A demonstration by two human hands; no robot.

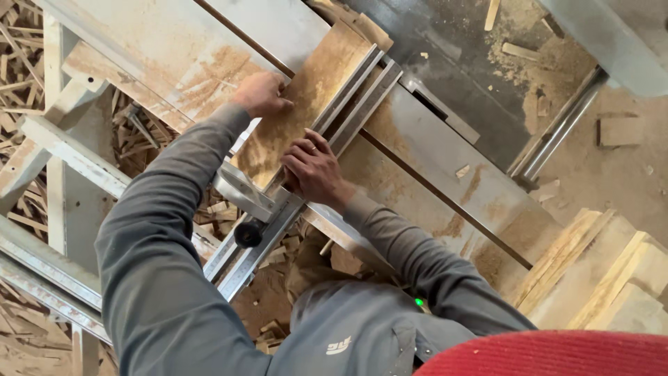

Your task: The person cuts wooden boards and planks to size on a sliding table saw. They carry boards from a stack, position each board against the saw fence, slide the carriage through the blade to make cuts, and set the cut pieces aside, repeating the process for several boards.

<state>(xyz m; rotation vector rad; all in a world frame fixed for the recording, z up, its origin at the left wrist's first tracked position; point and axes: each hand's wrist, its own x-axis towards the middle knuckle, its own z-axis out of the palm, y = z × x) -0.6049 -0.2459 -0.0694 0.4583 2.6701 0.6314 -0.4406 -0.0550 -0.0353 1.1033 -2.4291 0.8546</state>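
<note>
nearest, at the bottom edge, a red cap brim (550, 354) and grey sleeves lead up to two hands at a sawdust-covered saw table (445, 163). right hand (314, 169) lies with fingers curled on the aluminium fence rail (351, 104), pressing rather than gripping. left hand (261, 94) rests palm down, fingers half bent, on the far long edge of one flat wooden board (306, 104); neither hand closes around anything. the board lies along the fence on the sliding carriage, dusted with sawdust. it looks stiff and fairly light, probably a little slippery under that dust, best held flat with pressure from above near its edges and against the fence. one black knob (248, 234) sits on the rail below. to the right, a stack of pale planks (598, 271), roughly five, though i cannot count them surely. further off, countless offcuts (21, 69) litter the floor.
</note>
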